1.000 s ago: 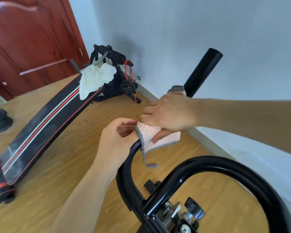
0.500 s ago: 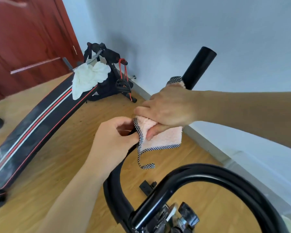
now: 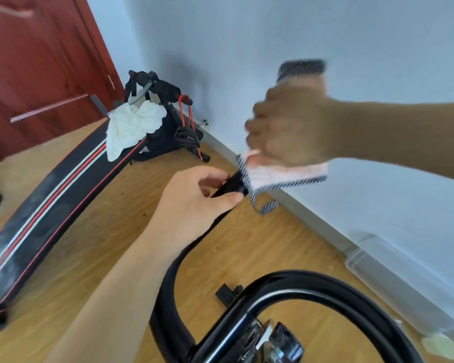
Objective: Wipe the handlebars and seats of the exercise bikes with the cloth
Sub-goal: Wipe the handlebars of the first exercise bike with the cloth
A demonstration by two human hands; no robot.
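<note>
**Right hand** (image 3: 291, 127): motion-blurred and reaching in from the right. Its fingers are curling down over the cloth and clamping it against the tube. The fingertips are smearing together, so their exact spread cannot be told.

**Cloth** (image 3: 286, 171): pink and fleecy, with black-and-white checked edging. It is sitting wrapped on the rising arm of the handlebar, under the right palm. Its lower edge is showing below the fingers, and one checked corner is dangling free.

**Handlebar** (image 3: 168, 292): a black tube climbing from the bike's stem and passing through both hands. Its blurred end is sticking out above the right hand.

**Left hand** (image 3: 198, 197): gripping the tube just below the cloth, with fingers above and thumb beneath closing round it. The thumb tip is lying just beside the checked edging.

**Curved front bar** (image 3: 325, 281): glossy black, arching across the foreground.

**Sit-up bench** (image 3: 50, 205): black with red and white stripes, lying along the wooden floor (image 3: 247, 244) to the left. A white rag (image 3: 131, 127) is hanging over its far end.

**Door** (image 3: 37, 61): red-brown wood, standing beyond the bench.
</note>
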